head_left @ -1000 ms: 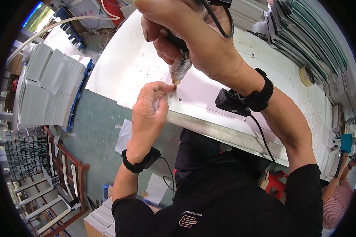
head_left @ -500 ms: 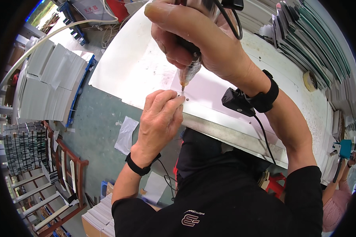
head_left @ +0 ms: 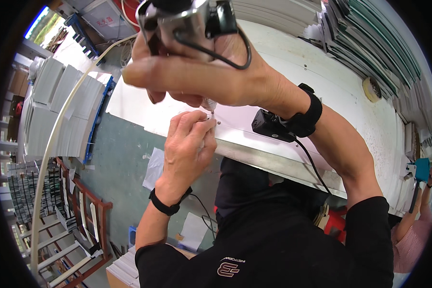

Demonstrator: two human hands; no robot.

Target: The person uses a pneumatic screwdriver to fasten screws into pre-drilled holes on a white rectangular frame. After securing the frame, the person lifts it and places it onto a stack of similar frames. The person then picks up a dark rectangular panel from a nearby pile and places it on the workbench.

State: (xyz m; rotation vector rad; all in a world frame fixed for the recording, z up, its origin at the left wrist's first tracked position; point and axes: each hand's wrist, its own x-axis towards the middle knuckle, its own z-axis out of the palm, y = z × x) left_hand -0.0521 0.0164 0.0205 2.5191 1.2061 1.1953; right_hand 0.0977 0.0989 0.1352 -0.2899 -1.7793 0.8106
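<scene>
My right hand (head_left: pixel 197 81) is wrapped round an upright power screwdriver (head_left: pixel 189 19) with a shiny metal upper body, its thumb side toward me. Most of the handle is hidden behind the fingers. The tape-wrapped nose (head_left: pixel 209 104) shows just below them and points down at the white table. Beside the bit, my left hand (head_left: pixel 189 139) rests at the table's edge, fingertips pinched together; what they hold is too small to make out. A pale thin sheet (head_left: pixel 245 115) lies under the tool, and a small dark screw-like dot (head_left: pixel 219 123) sits right of the fingertips.
A pale hose (head_left: pixel 57 125) hangs at left, before stacked white boards (head_left: pixel 57 120). At the right stand many upright sheets (head_left: pixel 369 43) and a tape roll (head_left: pixel 371 90) on the white table (head_left: pixel 302 77). Another person's arm (head_left: pixel 410 221) is at far right, near a teal tool (head_left: pixel 421 169).
My right hand and the screwdriver have shifted left, and the tool's top has swung left too. The hose has moved across the stacked boards. My left hand keeps its pinch by the bit.
</scene>
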